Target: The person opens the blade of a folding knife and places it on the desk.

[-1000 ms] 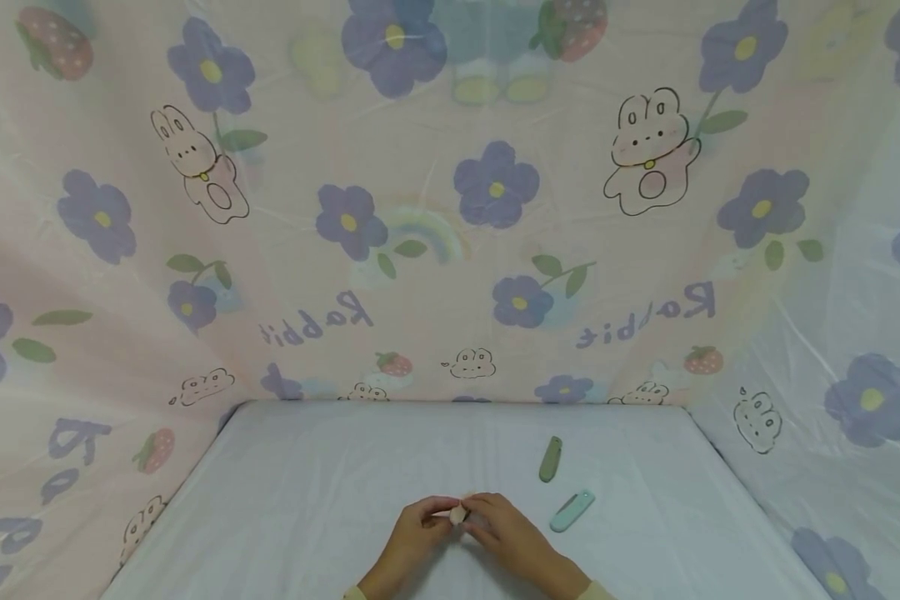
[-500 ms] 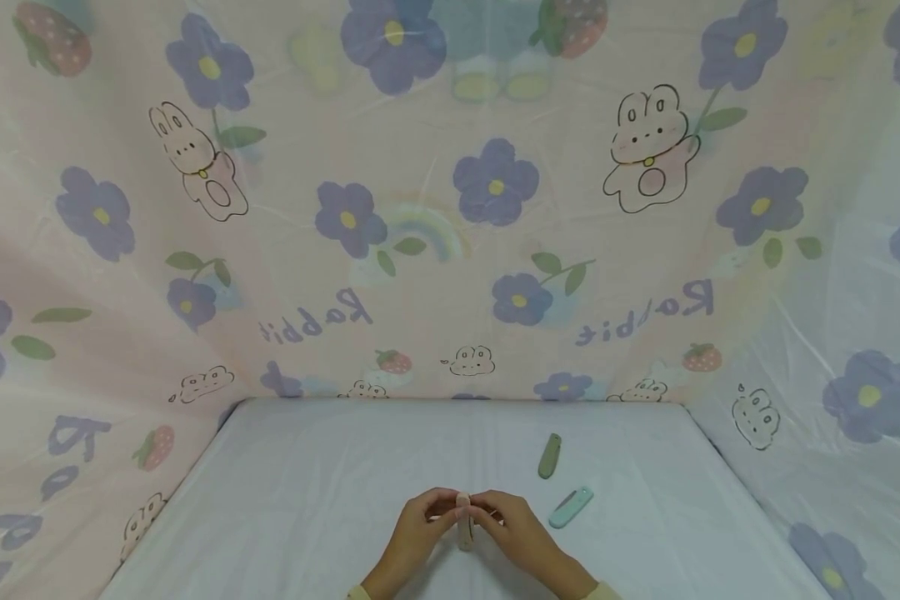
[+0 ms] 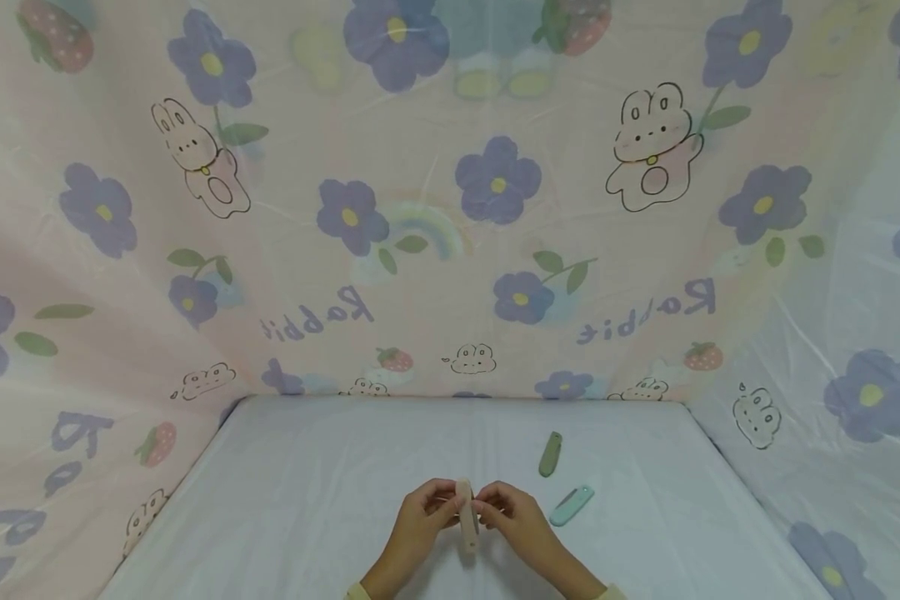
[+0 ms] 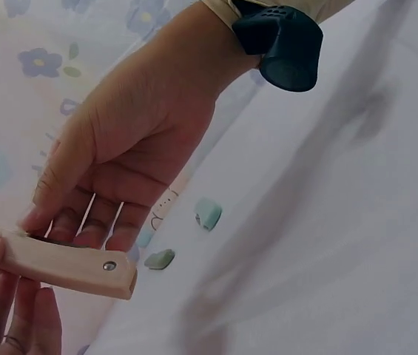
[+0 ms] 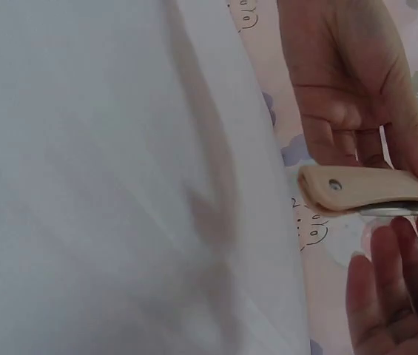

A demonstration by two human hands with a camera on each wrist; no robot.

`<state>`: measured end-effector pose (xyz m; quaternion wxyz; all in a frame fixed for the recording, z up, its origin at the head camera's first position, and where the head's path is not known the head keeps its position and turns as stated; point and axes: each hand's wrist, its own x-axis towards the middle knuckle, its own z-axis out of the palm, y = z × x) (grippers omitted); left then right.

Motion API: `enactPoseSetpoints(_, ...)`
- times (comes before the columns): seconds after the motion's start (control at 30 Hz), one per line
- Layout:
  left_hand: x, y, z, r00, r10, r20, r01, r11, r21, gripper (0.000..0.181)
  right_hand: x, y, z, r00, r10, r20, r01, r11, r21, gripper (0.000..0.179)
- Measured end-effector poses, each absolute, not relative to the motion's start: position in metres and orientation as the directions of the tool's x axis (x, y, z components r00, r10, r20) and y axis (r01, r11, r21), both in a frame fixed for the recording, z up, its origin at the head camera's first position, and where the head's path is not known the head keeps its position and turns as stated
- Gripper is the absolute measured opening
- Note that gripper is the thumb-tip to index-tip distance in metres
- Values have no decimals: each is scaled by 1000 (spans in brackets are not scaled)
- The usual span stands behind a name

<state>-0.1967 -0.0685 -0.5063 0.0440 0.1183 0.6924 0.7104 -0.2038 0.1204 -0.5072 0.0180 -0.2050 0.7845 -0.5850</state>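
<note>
A beige folding knife (image 3: 468, 527) is held up between the two hands, a rivet near its lower end. My left hand (image 3: 423, 517) pinches the handle, with the thumb laid along its side in the left wrist view. From the other side, the thumb and fingertips of my right hand (image 3: 516, 518) pinch at the blade edge. In the right wrist view a narrow strip of metal blade (image 5: 392, 210) shows along the handle's slot. The remaining fingers of both hands are spread loosely behind the knife.
To the right of the hands, a mint-green folding knife (image 3: 572, 505) lies on the white table cover (image 3: 307, 467). An olive-green one (image 3: 550, 454) lies farther back. A printed curtain (image 3: 420, 275) encloses the back and sides.
The beige knife, at first mostly hidden between the fingers, has been turned so its length faces the head view. The hands have drawn slightly apart at it. The other knives stay put.
</note>
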Motion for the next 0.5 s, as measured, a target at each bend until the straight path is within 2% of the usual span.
enactPoseSetpoints(0.2,-193,-65,-501,-964,259,69,45,-97,994,35,-203,123,-502,-911,-389,135,-229,206,-951,24)
enactPoseSetpoints(0.5,-190,-62,-494,-959,282,10,-29,-133,991,39,-189,126,-470,-862,-489,132,-244,174,-954,20)
